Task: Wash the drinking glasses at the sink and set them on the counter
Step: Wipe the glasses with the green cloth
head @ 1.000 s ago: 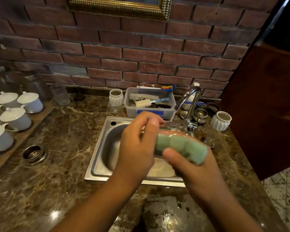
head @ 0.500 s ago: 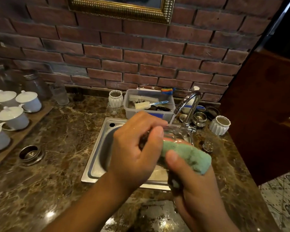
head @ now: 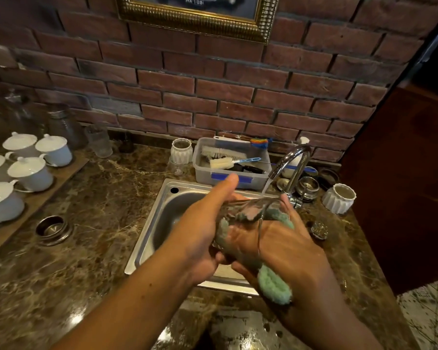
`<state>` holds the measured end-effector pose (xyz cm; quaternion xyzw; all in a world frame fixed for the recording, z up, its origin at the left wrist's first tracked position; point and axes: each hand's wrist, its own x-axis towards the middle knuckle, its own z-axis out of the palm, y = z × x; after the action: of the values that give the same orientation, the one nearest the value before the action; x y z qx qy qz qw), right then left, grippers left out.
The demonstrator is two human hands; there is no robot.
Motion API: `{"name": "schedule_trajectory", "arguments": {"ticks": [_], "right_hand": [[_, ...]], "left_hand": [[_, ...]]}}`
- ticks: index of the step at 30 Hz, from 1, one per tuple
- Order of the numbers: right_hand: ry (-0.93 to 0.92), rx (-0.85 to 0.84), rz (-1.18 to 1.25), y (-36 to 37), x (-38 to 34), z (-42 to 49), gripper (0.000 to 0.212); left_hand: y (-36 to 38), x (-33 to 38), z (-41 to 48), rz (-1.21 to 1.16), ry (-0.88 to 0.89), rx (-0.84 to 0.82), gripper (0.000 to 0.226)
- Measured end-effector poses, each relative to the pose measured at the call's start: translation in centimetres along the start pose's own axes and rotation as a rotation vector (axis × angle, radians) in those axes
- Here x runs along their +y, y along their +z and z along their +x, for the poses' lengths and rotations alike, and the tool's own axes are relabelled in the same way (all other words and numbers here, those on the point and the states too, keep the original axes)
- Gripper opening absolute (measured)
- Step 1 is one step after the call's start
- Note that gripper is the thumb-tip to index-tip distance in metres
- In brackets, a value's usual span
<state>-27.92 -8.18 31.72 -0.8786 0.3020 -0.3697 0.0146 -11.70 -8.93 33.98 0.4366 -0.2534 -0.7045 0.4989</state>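
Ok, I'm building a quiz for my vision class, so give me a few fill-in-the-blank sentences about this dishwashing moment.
1. The left hand grips a drinking glass above the steel ____.
2. The right hand pushes a ____ sponge into the glass.
3. The lidded white cups stand on the ____ side of the counter.
4. The wall behind the counter is made of ____.

Missing words: sink; green; left; brick.
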Motion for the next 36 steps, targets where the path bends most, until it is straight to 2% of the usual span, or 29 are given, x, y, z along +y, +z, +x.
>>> {"name": "schedule_trajectory", "arguments": {"ticks": [3, 5, 9, 11, 13, 14, 16, 18, 20, 21, 23, 25, 26, 28, 30, 33, 36], "right_hand": [[0.18, 0.006, 0.293, 0.3, -0.5, 0.2, 0.033], [0.362, 0.034, 0.608, 0.6, -1.0, 0.4, 0.038], [0.691, 0.037, 1.274, 0.9, -1.6, 1.1, 0.033], [0.841, 0.002, 1.662, 0.9, -1.0, 0.6, 0.041], [0.901, -0.056, 1.773, 0.7, -0.4, 0.3, 0.047], [0.891, -0.096, 1.738, 0.7, 0.0, 0.3, 0.043], [0.796, -0.163, 1.501, 0.4, 0.5, 0.5, 0.031], [0.649, -0.253, 1.135, -0.4, 1.2, 0.8, 0.025], [0.523, -0.395, 0.886, -1.3, 2.2, 1.1, 0.022], [0.479, -0.471, 0.82, -1.8, 2.6, 1.2, 0.021], [0.419, -0.645, 0.791, -2.4, 3.0, 1.6, 0.021], [0.396, -0.801, 0.877, -2.5, 3.0, 1.9, 0.022], [0.399, -0.845, 0.928, -2.3, 2.9, 2.0, 0.023], [0.473, -0.843, 0.999, -1.7, 3.1, 2.0, 0.024], [0.571, -0.793, 1.064, -1.0, 3.5, 1.7, 0.027], [0.668, -0.772, 1.075, 0.2, 4.0, 0.9, 0.031], [0.725, -0.747, 1.05, 1.2, 4.2, 0.1, 0.027]], "left_hand": [[0.3, -0.7, 0.3, 0.012, 0.216, 0.114, 0.023], [0.3, -0.8, 0.3, 0.139, 0.478, 0.157, 0.022], [-0.8, -1.2, 0.5, 0.61, 1.054, 0.168, 0.026], [-1.6, -1.2, 0.6, 0.904, 1.294, 0.092, 0.028], [-2.6, -1.3, 1.1, 1.045, 1.436, 0.008, 0.028], [-3.1, -1.6, 1.2, 1.05, 1.434, -0.01, 0.029], [-3.4, -3.0, 1.0, 0.95, 1.27, 0.029, 0.031], [-3.1, -4.4, 0.4, 0.728, 0.954, 0.107, 0.032], [-3.3, -4.7, 0.3, 0.544, 0.6, 0.056, 0.037], [-3.8, -4.5, 0.6, 0.498, 0.429, -0.049, 0.042], [-4.9, -3.9, 0.9, 0.382, 0.103, -0.394, 0.05], [-5.4, -3.9, 0.6, 0.218, -0.118, -0.688, 0.066], [-5.6, -4.3, 0.5, 0.128, -0.18, -0.764, 0.07], [-5.6, -5.5, 0.5, -0.005, -0.239, -0.729, 0.072], [-5.9, -6.6, 0.8, 0.0, -0.201, -0.575, 0.072], [-6.1, -7.3, 1.6, 0.292, -0.033, -0.362, 0.077], [-6.2, -7.5, 2.0, 0.574, 0.1, -0.243, 0.065]]}}
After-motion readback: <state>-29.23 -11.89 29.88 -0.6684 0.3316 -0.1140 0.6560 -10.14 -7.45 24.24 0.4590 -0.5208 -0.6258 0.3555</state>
